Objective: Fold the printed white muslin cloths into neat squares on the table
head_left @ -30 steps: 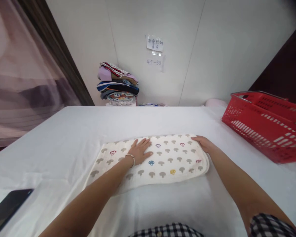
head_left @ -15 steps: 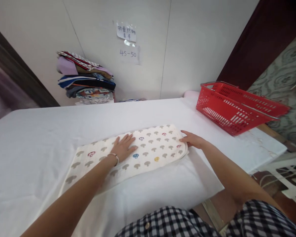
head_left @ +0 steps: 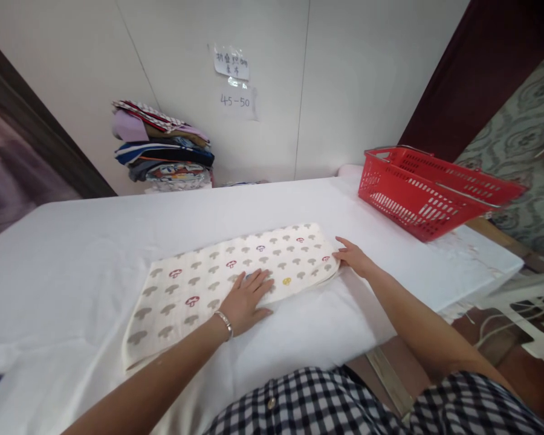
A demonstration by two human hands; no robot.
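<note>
A folded cream cloth [head_left: 245, 251] printed with mushrooms lies lengthwise on the white-covered table [head_left: 95, 232]. My left hand [head_left: 247, 302] rests flat on its near edge, fingers spread, with a bracelet on the wrist. At the cloth's rounded right end is my right hand [head_left: 356, 258]. Its fingers are apart, one stretched out above the cloth's edge and another touching it. The underside of the right hand is hidden. Folded layers show along the cloth's near edge and lower left corner.
A red plastic basket [head_left: 412, 196] stands at the table's back right. Behind the table's far edge on the left is a stack of folded fabrics [head_left: 165, 148]. Two paper notes [head_left: 233, 99] are taped to the wall. A white frame [head_left: 537, 320] stands at the lower right.
My left hand has slid right and toward me, from the cloth's middle to its near edge. The right hand stays at the right end. The view has shifted slightly.
</note>
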